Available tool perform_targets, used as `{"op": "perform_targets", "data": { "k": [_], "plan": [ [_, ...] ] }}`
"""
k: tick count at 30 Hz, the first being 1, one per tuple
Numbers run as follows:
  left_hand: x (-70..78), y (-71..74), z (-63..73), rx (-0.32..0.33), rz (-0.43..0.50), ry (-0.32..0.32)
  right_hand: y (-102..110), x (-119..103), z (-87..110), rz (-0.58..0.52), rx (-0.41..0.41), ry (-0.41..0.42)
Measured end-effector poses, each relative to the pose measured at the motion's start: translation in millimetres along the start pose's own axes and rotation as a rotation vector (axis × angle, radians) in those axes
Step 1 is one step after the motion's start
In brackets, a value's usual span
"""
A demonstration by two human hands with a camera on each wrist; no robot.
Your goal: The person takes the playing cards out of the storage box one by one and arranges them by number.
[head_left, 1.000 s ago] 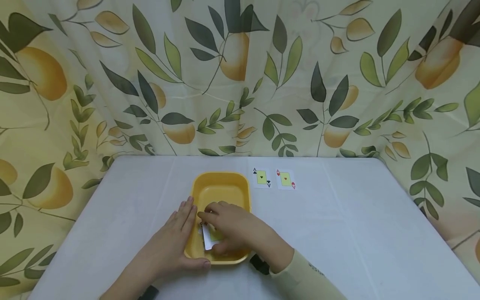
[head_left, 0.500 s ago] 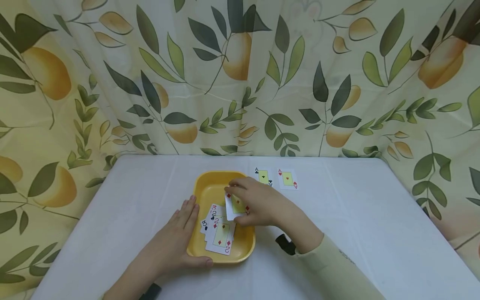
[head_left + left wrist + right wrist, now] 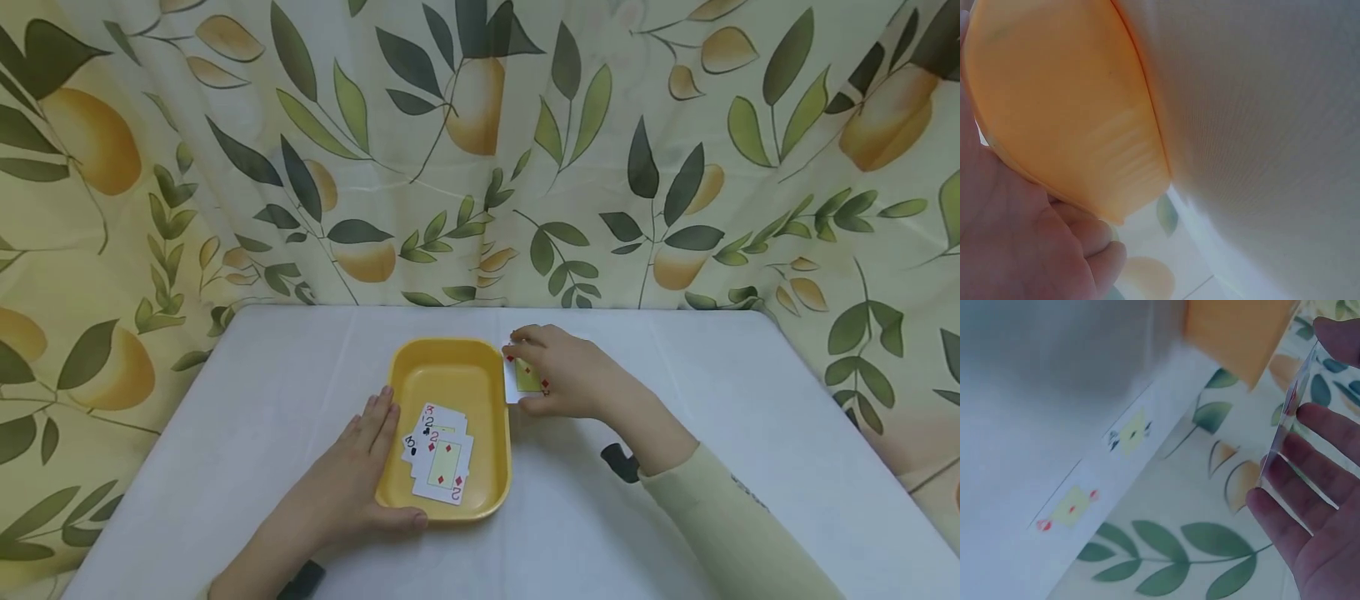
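Playing cards [image 3: 438,452] lie overlapped in the near half of a yellow tray [image 3: 442,385] in the head view, the two of diamonds [image 3: 448,475] on top. The left hand [image 3: 351,477] rests along the tray's left side, fingers straight, thumb out by the near edge. Just right of the tray's far end, the right hand [image 3: 566,373] pinches a diamond card [image 3: 527,382], partly covered by its fingers. In the left wrist view, the palm is up against the tray's outer side. In the right wrist view, thumb and fingers hold the diamond card almost edge-on; a black-suited card [image 3: 1131,435] and a red-suited card [image 3: 1071,506] lie side by side on the white table [image 3: 1041,412], their corner marks blurred.
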State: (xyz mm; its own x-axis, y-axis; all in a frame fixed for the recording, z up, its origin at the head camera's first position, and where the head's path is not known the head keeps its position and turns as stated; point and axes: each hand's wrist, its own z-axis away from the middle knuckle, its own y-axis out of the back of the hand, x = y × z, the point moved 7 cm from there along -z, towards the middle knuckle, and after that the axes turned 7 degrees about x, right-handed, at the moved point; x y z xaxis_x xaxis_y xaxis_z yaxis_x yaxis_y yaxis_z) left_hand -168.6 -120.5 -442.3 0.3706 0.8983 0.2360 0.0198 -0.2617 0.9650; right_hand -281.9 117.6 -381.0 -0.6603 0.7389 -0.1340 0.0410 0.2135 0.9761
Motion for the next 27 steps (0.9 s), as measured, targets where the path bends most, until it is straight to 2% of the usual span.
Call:
{"op": "perform_targets", "data": {
  "k": [18,27],
  "plan": [
    [-0.4,-1.5,-0.6,0.005,0.003,0.007,-5.6,94.5,19.5,0.004,-0.015,-0.128],
    [0.5,-0.1,-0.8,0.013,0.002,-0.001,-7.3,129.7,26.4,0.014,-0.048,-0.191]
  ]
}}
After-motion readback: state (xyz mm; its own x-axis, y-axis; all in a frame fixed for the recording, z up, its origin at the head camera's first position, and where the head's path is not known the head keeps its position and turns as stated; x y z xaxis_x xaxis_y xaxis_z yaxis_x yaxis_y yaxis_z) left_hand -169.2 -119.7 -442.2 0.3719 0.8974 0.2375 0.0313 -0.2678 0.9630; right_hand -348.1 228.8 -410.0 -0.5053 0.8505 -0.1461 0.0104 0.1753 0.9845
